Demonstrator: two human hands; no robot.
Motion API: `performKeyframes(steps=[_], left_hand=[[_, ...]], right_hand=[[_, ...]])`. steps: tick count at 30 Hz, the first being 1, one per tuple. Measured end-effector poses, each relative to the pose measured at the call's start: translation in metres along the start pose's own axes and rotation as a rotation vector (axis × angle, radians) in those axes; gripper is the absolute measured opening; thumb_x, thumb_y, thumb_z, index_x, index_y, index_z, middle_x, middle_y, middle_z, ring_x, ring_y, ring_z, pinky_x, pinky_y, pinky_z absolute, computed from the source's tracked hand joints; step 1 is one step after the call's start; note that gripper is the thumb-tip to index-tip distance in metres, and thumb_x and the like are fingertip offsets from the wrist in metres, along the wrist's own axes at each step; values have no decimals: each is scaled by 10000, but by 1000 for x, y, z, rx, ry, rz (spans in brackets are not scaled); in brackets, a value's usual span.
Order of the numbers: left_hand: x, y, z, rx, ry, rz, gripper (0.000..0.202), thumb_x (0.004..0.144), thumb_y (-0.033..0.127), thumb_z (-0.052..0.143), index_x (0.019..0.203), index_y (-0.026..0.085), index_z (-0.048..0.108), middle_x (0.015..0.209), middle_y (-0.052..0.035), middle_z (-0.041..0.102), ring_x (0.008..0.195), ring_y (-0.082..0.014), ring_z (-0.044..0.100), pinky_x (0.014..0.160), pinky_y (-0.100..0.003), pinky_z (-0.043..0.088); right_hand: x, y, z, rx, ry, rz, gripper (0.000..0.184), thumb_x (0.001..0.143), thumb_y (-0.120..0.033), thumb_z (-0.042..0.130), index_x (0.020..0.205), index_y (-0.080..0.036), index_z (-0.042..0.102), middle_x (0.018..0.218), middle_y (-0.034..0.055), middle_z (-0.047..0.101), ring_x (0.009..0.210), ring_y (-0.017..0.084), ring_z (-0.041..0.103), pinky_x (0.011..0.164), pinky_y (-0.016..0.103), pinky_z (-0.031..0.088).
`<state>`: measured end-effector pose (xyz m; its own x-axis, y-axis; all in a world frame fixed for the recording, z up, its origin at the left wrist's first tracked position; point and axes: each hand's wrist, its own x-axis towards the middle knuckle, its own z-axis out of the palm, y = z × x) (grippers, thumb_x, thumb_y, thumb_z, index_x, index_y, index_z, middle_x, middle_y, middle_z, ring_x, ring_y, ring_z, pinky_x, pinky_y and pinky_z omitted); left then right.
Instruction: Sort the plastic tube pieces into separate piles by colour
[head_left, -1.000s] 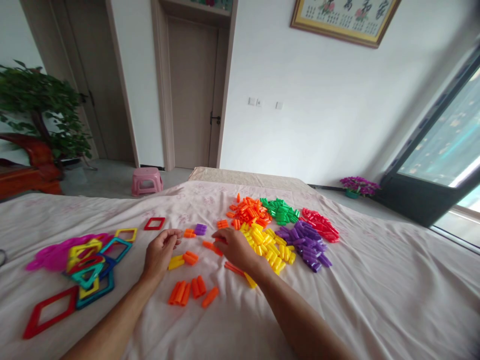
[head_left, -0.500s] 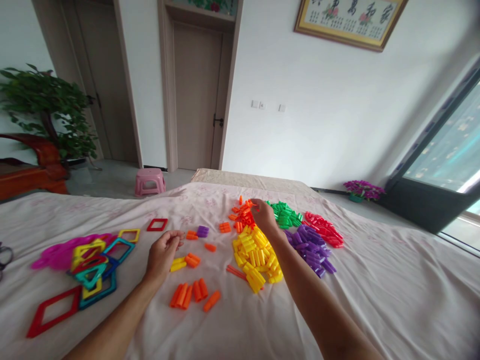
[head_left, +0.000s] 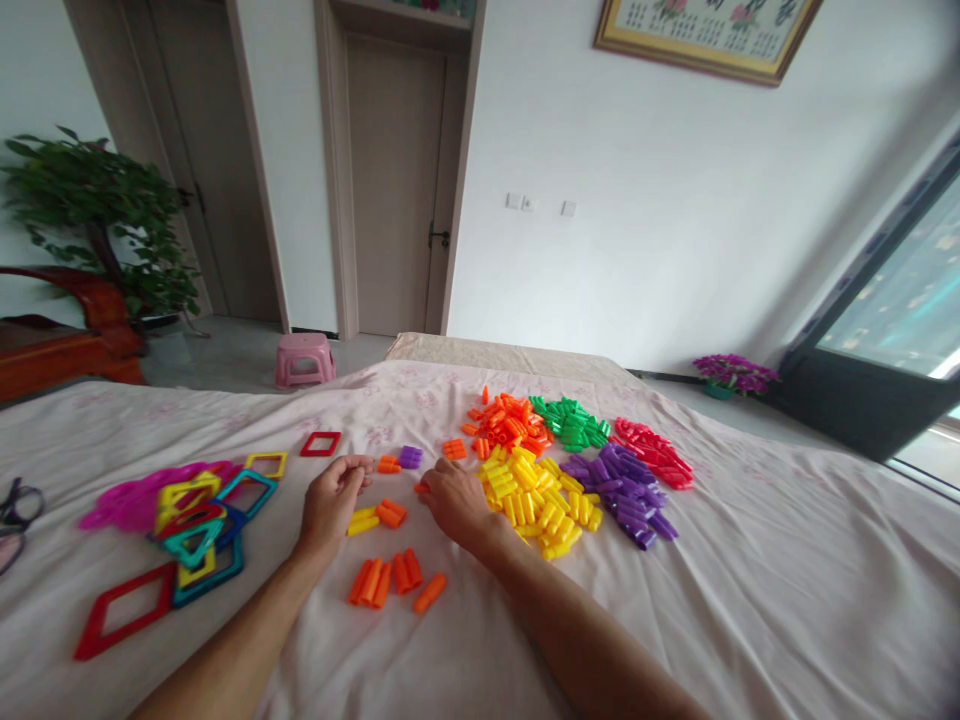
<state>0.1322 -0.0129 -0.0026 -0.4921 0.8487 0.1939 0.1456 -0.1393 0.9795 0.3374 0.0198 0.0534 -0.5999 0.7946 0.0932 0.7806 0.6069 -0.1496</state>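
We find the two hands apart. The left hand (head_left: 335, 500) has its fingertips drawn together beside a yellow piece (head_left: 364, 522); we cannot tell whether anything is pinched there. The right hand (head_left: 456, 502) lies over an orange piece (head_left: 422, 489), of which only the left end shows; its grip is hidden from us. The right hand and forearm cover the near-left edge of the yellow pile (head_left: 536, 500). At far left, glasses (head_left: 28, 507) are cut off.
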Motion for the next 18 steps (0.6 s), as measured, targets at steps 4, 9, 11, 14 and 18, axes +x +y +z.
performKeyframes(steps=[4,9,11,14,18], left_hand=[[0,0,1,1,-3,3,343,731,449,616,922,169,675,890,-62,735,767,-205,680,717,-307,536],[-1,3,1,-10,-7,-1,345,738,441,614,931,162,671,895,-68,732,758,-199,683,714,-311,538],[-1,4,1,-7,-8,-6,336,741,426,609,932,157,673,894,-74,733,761,-199,684,712,-310,538],[-1,6,2,8,-8,-1,327,742,417,601,926,159,679,887,-71,735,755,-196,683,704,-306,535],[-2,8,2,17,-5,-2,332,740,432,600,918,164,681,883,-64,736,746,-194,684,698,-303,534]], right_hand=[[-1,6,-1,37,4,1,216,941,-273,505,982,-190,700,1031,99,664,897,201,654,712,270,460],[9,37,-27,122,251,154,277,937,-181,455,1113,-161,668,1120,126,641,997,212,635,843,286,466],[13,50,-37,145,399,242,388,917,-126,439,1276,-132,583,1250,157,586,1114,228,595,927,303,450],[13,54,-40,187,449,240,463,898,-111,449,1355,-136,522,1337,153,540,1198,233,551,995,316,423],[12,31,-21,198,270,72,448,890,-135,490,1333,-183,539,1289,113,589,1173,218,560,981,309,425]])
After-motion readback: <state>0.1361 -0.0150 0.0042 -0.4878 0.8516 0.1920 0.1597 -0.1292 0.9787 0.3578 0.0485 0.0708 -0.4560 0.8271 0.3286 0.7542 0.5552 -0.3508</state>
